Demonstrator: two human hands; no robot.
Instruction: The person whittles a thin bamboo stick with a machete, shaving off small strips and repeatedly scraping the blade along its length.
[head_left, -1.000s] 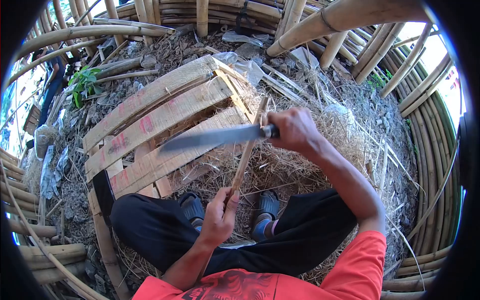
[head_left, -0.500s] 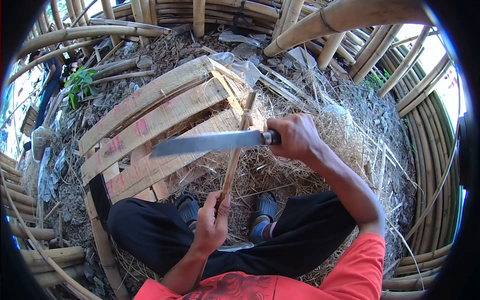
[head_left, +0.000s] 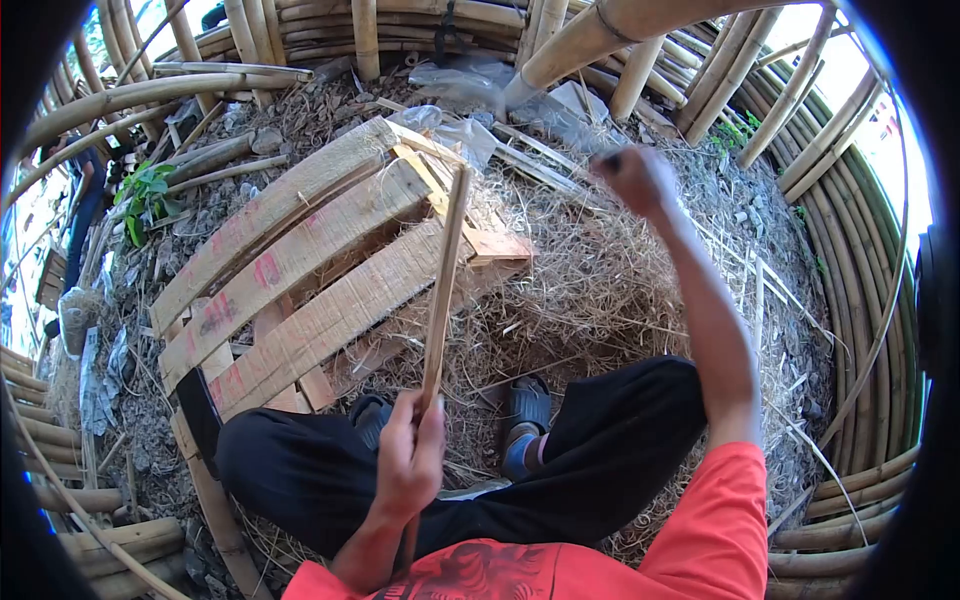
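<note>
My left hand (head_left: 408, 460) is wrapped round the lower part of a bamboo stick (head_left: 445, 275), which stands nearly upright in front of my lap. The stick's top end reaches over the corner of a wooden slatted pallet (head_left: 290, 330). Up and to the right, my right hand (head_left: 640, 180) grips a large knife by its dark handle (head_left: 608, 163), apart from the stick. Motion smears the blade, so its outline is hard to make out against the clear plastic behind it.
Pale shavings (head_left: 590, 290) cover the ground between my feet and beyond. Bamboo poles (head_left: 640, 80) lean at the far side, and stacked bamboo (head_left: 870, 290) lines the right. A green plant (head_left: 145, 200) grows at the left, with a person (head_left: 85, 210) partly visible beyond it.
My right hand has swung the knife up and to the right, away from the stick it was crossing. My left hand has shifted slightly left and down with the stick.
</note>
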